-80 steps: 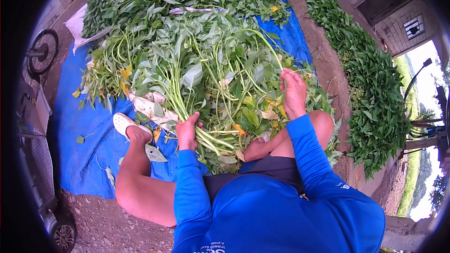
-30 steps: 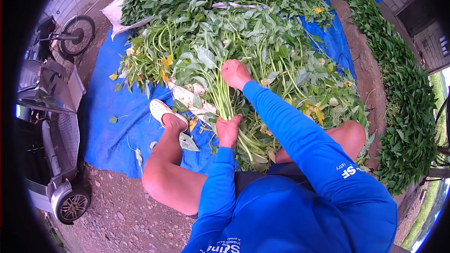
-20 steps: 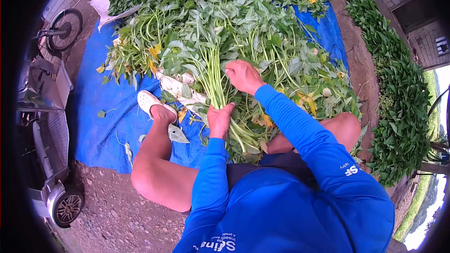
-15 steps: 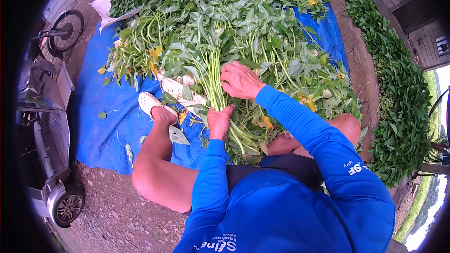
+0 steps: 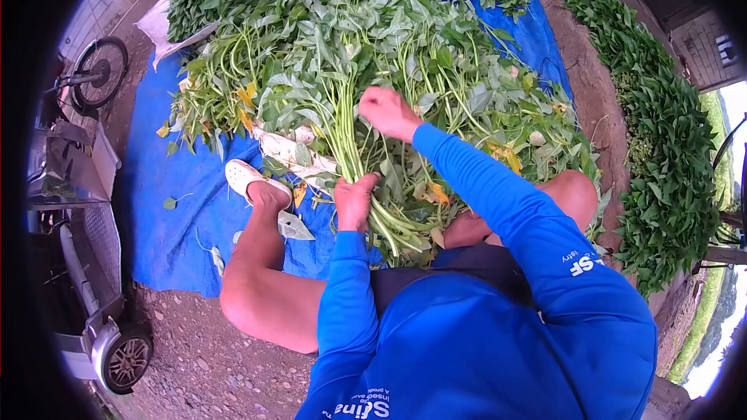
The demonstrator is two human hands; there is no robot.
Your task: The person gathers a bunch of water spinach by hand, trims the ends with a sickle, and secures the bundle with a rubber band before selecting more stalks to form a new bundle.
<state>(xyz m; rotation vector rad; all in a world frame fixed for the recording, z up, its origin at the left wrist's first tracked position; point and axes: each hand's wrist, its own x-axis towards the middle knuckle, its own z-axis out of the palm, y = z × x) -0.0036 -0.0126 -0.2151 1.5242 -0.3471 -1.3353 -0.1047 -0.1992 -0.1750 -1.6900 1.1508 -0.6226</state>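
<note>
My left hand [image 5: 356, 201] is closed around the lower stems of a bunch of water spinach [image 5: 342, 128], whose leafy tops point away from me. The cut ends stick out below the fist, toward my lap. My right hand [image 5: 389, 113] is just right of the upper stems, its fingers curled together; whether anything is between them is hidden. Beneath and beyond both hands spreads a heap of loose water spinach [image 5: 459, 101], with some yellow leaves mixed in.
A blue tarp [image 5: 187, 218] lies under the greens. Between my feet and the heap is a crumpled whitish sack [image 5: 288, 149]. More greens [image 5: 661, 155] line the right side. At the left stand a wheeled vehicle [image 5: 85, 264] and a spoked wheel [image 5: 99, 74].
My right hand has shifted a little up and left along the bunch, its fingers more curled. The left hand keeps its hold on the stems. The whole view has tilted slightly.
</note>
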